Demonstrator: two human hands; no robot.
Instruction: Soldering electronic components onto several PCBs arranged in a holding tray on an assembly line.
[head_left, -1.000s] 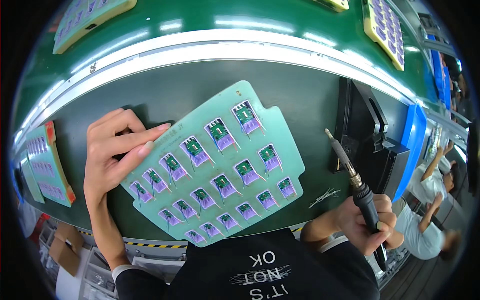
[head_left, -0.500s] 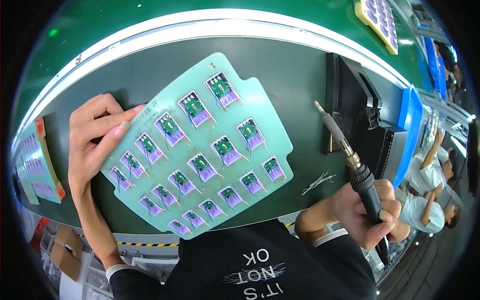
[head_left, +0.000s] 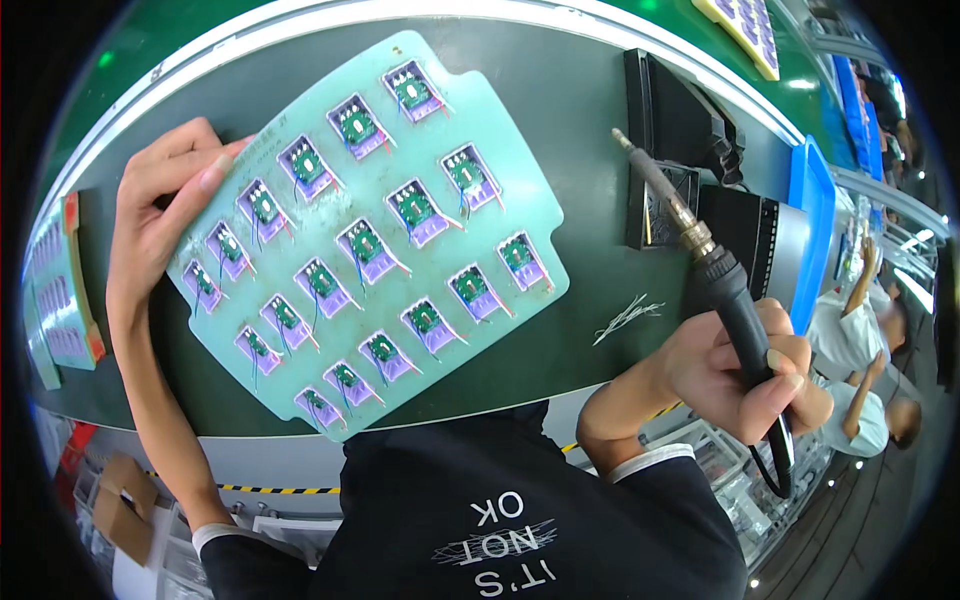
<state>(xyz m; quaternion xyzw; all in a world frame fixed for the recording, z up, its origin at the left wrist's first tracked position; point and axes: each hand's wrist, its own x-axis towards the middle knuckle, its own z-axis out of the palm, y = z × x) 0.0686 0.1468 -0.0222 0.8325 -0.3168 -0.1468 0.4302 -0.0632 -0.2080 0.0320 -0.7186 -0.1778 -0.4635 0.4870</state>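
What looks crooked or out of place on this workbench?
The pale green panel of small circuit modules lies askew, turned diagonally to the bench edge, under the left hand. White scratch marks scar the dark mat beside it. Nothing looks spilled.

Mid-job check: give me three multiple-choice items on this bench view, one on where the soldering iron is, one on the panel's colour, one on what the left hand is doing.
1. Where is the soldering iron?
A. In the right hand
B. Lying on the panel
C. In its stand

2. What colour is the panel?
A. Red
B. Pale green
C. Black

3. What is the left hand doing?
A. Hanging off the bench
B. Holding a tool
C. Resting on the panel's left edge

Answers:
1 A, fingers wrap its black handle.
2 B, a pale green sheet carrying small boards.
3 C, fingers lie across that edge.
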